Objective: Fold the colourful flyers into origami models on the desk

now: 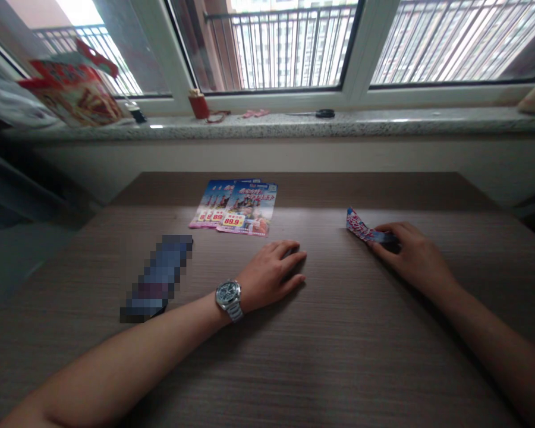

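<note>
My left hand [271, 274] lies palm down on the wooden table [321, 356], fingers loosely stretched and holding nothing; a wristwatch [229, 297] sits on that wrist. My right hand [409, 252] rests at the right, its fingers pinched on one end of a folded blue and red leaflet [360, 227] that lies on the table. A small stack of colourful flyers [236, 207] with a "89.9" price mark lies flat further back, beyond my left hand.
A blurred dark oblong object [158, 278] lies left of my left arm. On the stone windowsill [383, 122] stand a red snack bag [74, 89], a small red cup [198, 104] and scissors [318, 113]. Windows with railings are behind.
</note>
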{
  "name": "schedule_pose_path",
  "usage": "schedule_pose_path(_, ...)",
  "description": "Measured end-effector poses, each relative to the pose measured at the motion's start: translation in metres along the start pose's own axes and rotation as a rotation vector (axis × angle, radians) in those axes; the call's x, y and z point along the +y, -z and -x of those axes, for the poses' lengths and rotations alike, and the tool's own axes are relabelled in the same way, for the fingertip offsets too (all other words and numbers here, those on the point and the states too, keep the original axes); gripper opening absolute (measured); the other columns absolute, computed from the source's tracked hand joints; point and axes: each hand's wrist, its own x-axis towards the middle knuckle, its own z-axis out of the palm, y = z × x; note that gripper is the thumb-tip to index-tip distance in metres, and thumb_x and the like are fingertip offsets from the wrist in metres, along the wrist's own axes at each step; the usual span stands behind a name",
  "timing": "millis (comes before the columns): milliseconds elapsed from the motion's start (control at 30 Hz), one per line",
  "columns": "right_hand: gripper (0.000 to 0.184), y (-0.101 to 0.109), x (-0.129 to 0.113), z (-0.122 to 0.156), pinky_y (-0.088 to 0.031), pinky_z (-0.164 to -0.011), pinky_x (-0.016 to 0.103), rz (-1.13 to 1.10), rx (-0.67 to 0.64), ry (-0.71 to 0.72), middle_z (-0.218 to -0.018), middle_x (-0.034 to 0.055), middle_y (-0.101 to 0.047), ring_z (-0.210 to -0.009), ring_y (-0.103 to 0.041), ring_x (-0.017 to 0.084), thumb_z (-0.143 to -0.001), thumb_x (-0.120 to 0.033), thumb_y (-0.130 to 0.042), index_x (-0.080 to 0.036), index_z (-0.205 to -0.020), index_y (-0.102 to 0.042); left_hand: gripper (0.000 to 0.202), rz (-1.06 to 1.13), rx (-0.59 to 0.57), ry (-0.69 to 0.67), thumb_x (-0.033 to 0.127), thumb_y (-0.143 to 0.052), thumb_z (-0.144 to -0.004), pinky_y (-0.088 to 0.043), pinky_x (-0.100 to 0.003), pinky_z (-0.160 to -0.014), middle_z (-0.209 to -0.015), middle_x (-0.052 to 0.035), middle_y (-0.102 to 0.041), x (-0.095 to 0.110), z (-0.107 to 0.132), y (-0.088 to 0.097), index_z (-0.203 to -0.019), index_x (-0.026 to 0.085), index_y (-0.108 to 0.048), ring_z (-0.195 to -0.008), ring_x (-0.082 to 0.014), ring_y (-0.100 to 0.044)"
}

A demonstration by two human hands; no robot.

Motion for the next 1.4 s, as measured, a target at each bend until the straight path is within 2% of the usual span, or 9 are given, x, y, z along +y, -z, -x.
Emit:
schedule_pose_path(133,0.038,0.009,-0.012,0.0,-0.054,-0.084,0.05,0.063,0.092,-0.001,-0.107,0.0144,-0.066,-0.096,-0.066,0.034,-0.089,-0.049,-0.06,-0.02,-0.113,-0.063,0.046,-0.004,-0.004,0.001,0.038,-0.058,-0.095,-0.042,-0.048,-0.111,-0.143,-0.013,-0.05,-0.001,0.001,-0.001,-0.137,0.021,-0.053,-0.13,-0.0282,-0.049)
schedule_pose_path(267,0.025,0.018,-0.035,0.006,-0.052,-0.088,0.052,0.029,0.147,0.102,-0.104,0.0129,-0.066,-0.097,-0.065,0.033,-0.095,-0.038,-0.055,-0.023,-0.113,-0.061,0.045,-0.01,-0.006,0.001,0.038,-0.058,-0.095,-0.042,-0.047,-0.111,-0.142,-0.0132,-0.05,-0.001,0.0,0.0,-0.136,0.02,-0.055,-0.13,-0.028,-0.049)
schedule_pose_path(367,0.022,0.015,-0.052,0.014,-0.053,-0.092,0.051,-0.109,0.068,0.221,-0.107,0.0104,-0.068,-0.101,-0.066,0.03,-0.094,-0.032,-0.057,-0.024,-0.114,-0.061,0.045,-0.007,-0.003,-0.003,0.038,-0.059,-0.095,-0.042,-0.047,-0.111,-0.142,-0.0135,-0.051,0.0,0.0,0.0,-0.136,0.02,-0.055,-0.129,-0.0277,-0.049)
schedule_pose_path(533,0.041,-0.004,-0.069,0.023,-0.051,-0.103,0.05,-0.234,-0.194,0.368,-0.135,0.0115,-0.061,-0.125,-0.058,0.029,-0.096,-0.029,-0.056,-0.027,-0.136,-0.053,0.046,-0.015,-0.003,0.004,0.039,-0.059,-0.095,-0.042,-0.047,-0.111,-0.142,-0.0136,-0.051,0.001,0.0,0.0,-0.138,0.02,-0.054,-0.129,-0.0277,-0.049)
schedule_pose_path(700,0.047,-0.015,-0.069,0.025,-0.041,-0.113,0.053,-0.207,-0.329,0.407,-0.152,0.012,-0.048,-0.14,-0.045,0.028,-0.098,-0.031,-0.053,-0.025,-0.144,-0.048,0.046,-0.005,0.008,0.004,0.038,-0.059,-0.095,-0.042,-0.047,-0.111,-0.142,-0.0135,-0.051,0.0,0.001,0.0,-0.137,0.021,-0.054,-0.129,-0.0275,-0.049)
schedule_pose_path(833,0.046,-0.018,-0.066,0.026,-0.037,-0.115,0.056,-0.192,-0.355,0.406,-0.154,0.011,-0.046,-0.142,-0.042,0.028,-0.098,-0.032,-0.053,-0.026,-0.144,-0.05,0.046,0.006,0.016,0.007,0.038,-0.059,-0.095,-0.042,-0.047,-0.111,-0.141,-0.0134,-0.051,0.0,0.002,-0.001,-0.137,0.021,-0.054,-0.129,-0.0272,-0.05)
schedule_pose_path(1000,0.046,-0.018,-0.066,0.026,-0.037,-0.115,0.056,-0.202,-0.364,0.398,-0.154,0.0106,-0.047,-0.142,-0.042,0.028,-0.098,-0.034,-0.053,-0.026,-0.143,-0.051,0.045,-0.003,0.035,0.029,0.039,-0.055,-0.097,-0.043,-0.045,-0.111,-0.14,-0.0137,-0.052,-0.002,0.003,0.003,-0.137,0.019,-0.054,-0.128,-0.0264,-0.052)
schedule_pose_path(1233,0.045,-0.016,-0.068,0.026,-0.036,-0.116,0.054,-0.224,-0.378,0.363,-0.153,0.01,-0.047,-0.141,-0.043,0.029,-0.098,-0.036,-0.051,-0.024,-0.141,-0.055,0.041,-0.173,0.124,0.156,0.036,-0.05,-0.099,-0.04,-0.046,-0.113,-0.141,-0.0125,-0.052,-0.019,0.002,0.021,-0.136,0.019,-0.053,-0.13,-0.0269,-0.05)
schedule_pose_path(1400,0.045,-0.017,-0.066,0.027,-0.035,-0.117,0.053,-0.234,-0.398,0.352,-0.154,0.0083,-0.046,-0.142,-0.042,0.028,-0.098,-0.037,-0.051,-0.026,-0.142,-0.054,0.047,-0.341,0.141,0.31,0.041,-0.046,-0.1,-0.039,-0.047,-0.112,-0.143,-0.0163,-0.05,-0.032,0.0,0.029,-0.139,0.014,-0.049,-0.133,-0.03,-0.047)
